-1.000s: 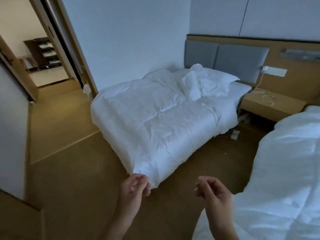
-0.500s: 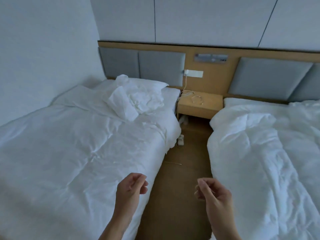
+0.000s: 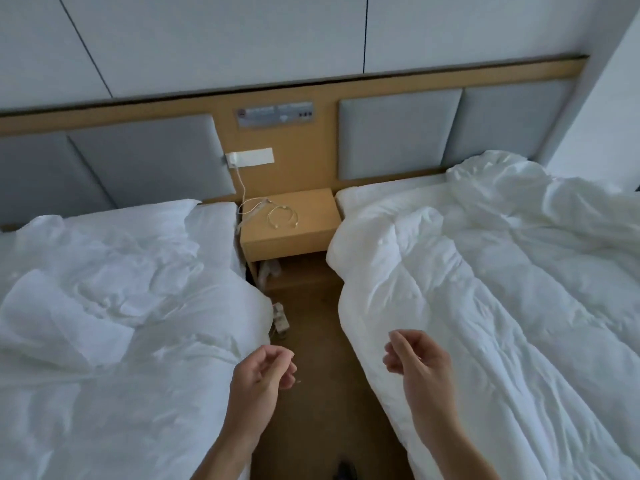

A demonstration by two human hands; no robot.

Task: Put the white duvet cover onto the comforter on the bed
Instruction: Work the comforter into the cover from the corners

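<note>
From the head view, the person stands on the strip of floor [image 3: 311, 427] between two beds. Both hands hang at about 6 o'clock. The left hand [image 3: 261, 370] and the right hand [image 3: 415, 362] have loosely curled, relaxed fingers, hold nothing and touch neither bed. At 3 o'clock the right bed [image 3: 381, 194] carries a rumpled white comforter [image 3: 485, 289], its near edge draped over the mattress side just beside the right hand. At 9 o'clock the left bed [image 3: 213, 230] has creased white bedding [image 3: 156, 393], and a folded white cloth [image 3: 65, 323] lies on it near a pillow [image 3: 138, 230]. That cloth is probably the duvet cover, though this cannot be told for certain, nor which bed the task means. At 12 o'clock a bedside counter [image 3: 291, 233] holds a coiled cable [image 3: 282, 216] below the grey headboard panels [image 3: 398, 133]. The step in hand looks like fetching the cover, with no part of the covering begun. To do it well, take the folded cloth by one edge with both hands and shake it out over a bed, not the floor. Find its open end first, then match its corners to the comforter's corners before drawing anything through. White on white hides edges, so feel for the seams.
</note>
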